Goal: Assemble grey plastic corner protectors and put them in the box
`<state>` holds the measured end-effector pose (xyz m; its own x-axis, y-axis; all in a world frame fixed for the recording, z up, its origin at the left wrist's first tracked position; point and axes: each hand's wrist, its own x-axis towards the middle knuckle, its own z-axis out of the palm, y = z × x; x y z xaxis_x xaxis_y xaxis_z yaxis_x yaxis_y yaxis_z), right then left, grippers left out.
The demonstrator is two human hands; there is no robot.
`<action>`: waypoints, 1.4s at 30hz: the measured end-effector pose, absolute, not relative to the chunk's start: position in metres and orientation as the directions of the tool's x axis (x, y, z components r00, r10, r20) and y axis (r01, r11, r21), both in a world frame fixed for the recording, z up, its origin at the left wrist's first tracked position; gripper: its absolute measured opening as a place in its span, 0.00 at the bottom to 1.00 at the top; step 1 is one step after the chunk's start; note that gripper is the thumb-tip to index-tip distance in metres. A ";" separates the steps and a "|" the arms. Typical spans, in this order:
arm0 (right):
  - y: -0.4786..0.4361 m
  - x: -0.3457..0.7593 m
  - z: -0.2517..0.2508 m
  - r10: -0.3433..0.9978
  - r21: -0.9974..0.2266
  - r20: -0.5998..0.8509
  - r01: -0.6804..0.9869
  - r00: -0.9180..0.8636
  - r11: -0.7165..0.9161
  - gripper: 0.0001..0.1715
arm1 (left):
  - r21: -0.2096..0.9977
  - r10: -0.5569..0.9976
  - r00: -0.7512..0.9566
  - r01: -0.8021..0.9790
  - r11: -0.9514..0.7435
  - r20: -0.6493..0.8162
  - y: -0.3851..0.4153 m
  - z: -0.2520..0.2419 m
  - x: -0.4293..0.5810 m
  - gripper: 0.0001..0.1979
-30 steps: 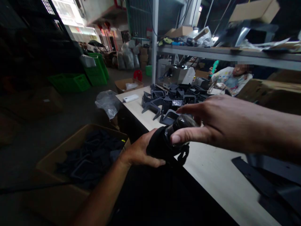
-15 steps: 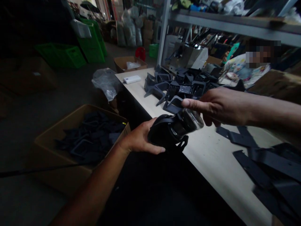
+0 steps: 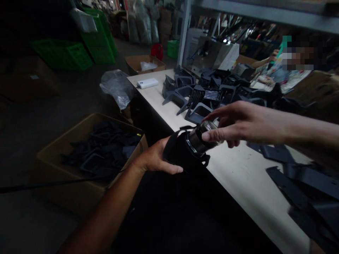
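Observation:
My left hand point(image 3: 162, 157) is wrapped round a bottle in a black sleeve point(image 3: 184, 150), which tilts up to the right over the table's near edge. A metallic neck and a clear, rounded cap point(image 3: 210, 127) stick out of the sleeve. My right hand point(image 3: 230, 123) has its thumb on the near side of the cap and its forefinger on the far side, closed around it. The other fingers curl behind and are partly hidden. Beyond the bottle, a heap of dark grey angled plastic parts point(image 3: 200, 112) lies on the table.
The pale table point(image 3: 238, 176) also carries flat dark parts point(image 3: 304, 183) and a white power bank point(image 3: 147, 83). A cardboard box point(image 3: 50, 150) of dark parts stands at left. A metal shelf post point(image 3: 184, 38) rises at the back; a person sits beyond the table.
My right hand has gone from a forefinger reaching over the cap to thumb and fingers gripping it. My left hand still holds the bottle, and the view has shifted slightly.

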<state>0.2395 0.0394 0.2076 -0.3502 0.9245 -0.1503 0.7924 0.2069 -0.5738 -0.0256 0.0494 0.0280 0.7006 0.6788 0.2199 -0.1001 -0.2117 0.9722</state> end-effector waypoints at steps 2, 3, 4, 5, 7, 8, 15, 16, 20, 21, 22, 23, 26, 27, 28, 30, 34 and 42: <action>0.042 0.240 0.201 0.895 -0.515 -0.232 0.829 -0.380 0.219 0.39 | 0.980 0.671 0.716 -0.108 -0.167 0.193 0.048 0.023 -0.025 0.42; 0.041 0.240 0.201 0.883 -0.474 -0.223 0.838 -0.412 0.271 0.39 | 0.983 0.668 0.721 -0.120 -0.142 0.184 0.046 0.021 -0.025 0.41; 0.039 0.240 0.201 0.874 -0.423 -0.169 0.834 -0.455 0.353 0.40 | 0.984 0.664 0.726 -0.140 -0.111 0.178 0.045 0.020 -0.025 0.42; 0.036 0.239 0.202 0.856 -0.362 -0.105 0.821 -0.506 0.441 0.41 | 0.984 0.653 0.737 -0.166 -0.070 0.171 0.043 0.019 -0.024 0.41; 0.028 0.238 0.206 0.790 -0.256 0.025 0.760 -0.612 0.597 0.44 | 0.975 0.602 0.784 -0.221 0.037 0.155 0.038 0.019 -0.024 0.40; 0.024 0.237 0.207 0.747 -0.228 0.081 0.717 -0.660 0.659 0.44 | 0.966 0.564 0.813 -0.241 0.093 0.148 0.036 0.019 -0.023 0.40; 0.018 0.230 0.195 0.542 -0.267 0.252 0.481 -0.801 0.835 0.21 | 0.942 0.347 0.931 -0.210 0.260 0.112 0.027 0.011 -0.018 0.40; 0.019 0.228 0.192 0.562 -0.262 0.249 0.504 -0.788 0.823 0.21 | 0.941 0.376 0.918 -0.233 0.247 0.128 0.026 0.008 -0.017 0.39; 0.025 0.216 0.183 0.739 -0.207 0.153 0.710 -0.656 0.673 0.26 | 0.959 0.488 0.860 -0.247 0.141 0.150 0.029 -0.005 -0.014 0.35; 0.026 0.212 0.183 0.783 -0.181 0.119 0.762 -0.611 0.622 0.27 | 0.963 0.499 0.854 -0.240 0.124 0.149 0.030 -0.008 -0.013 0.34; 0.026 0.209 0.183 0.818 -0.152 0.088 0.804 -0.568 0.575 0.27 | 0.964 0.508 0.848 -0.239 0.115 0.150 0.031 -0.010 -0.011 0.33; 0.027 0.207 0.185 0.844 -0.127 0.064 0.834 -0.533 0.537 0.28 | 0.963 0.513 0.845 -0.243 0.119 0.150 0.032 -0.010 -0.009 0.32; 0.027 0.205 0.193 0.871 -0.126 0.051 0.862 -0.489 0.491 0.27 | 0.943 0.531 0.836 -0.277 0.183 0.142 0.033 -0.003 -0.004 0.31; 0.028 0.206 0.197 0.878 -0.164 0.074 0.863 -0.473 0.478 0.27 | 0.934 0.532 0.835 -0.290 0.207 0.141 0.034 0.003 -0.003 0.30; 0.028 0.209 0.201 0.887 -0.219 0.108 0.859 -0.449 0.462 0.27 | 0.927 0.531 0.835 -0.301 0.223 0.144 0.035 0.010 -0.002 0.29; 0.029 0.219 0.208 0.906 -0.363 0.195 0.830 -0.376 0.423 0.27 | 0.924 0.541 0.825 -0.320 0.211 0.162 0.039 0.027 -0.002 0.31; 0.028 0.242 0.203 0.929 -0.647 0.285 0.668 -0.237 0.369 0.33 | 0.927 0.638 0.738 -0.361 0.097 0.221 0.051 0.054 -0.005 0.39; 0.017 0.224 0.136 0.952 -0.910 0.255 0.291 -0.167 0.295 0.48 | 0.959 0.831 0.513 -0.271 -0.079 0.214 0.079 0.072 0.020 0.39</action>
<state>0.2243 0.0167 0.1361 -0.1674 0.9523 0.2550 0.2910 0.2948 -0.9102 0.0201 0.0791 0.0721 0.5134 0.8311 0.2138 -0.2710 -0.0793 0.9593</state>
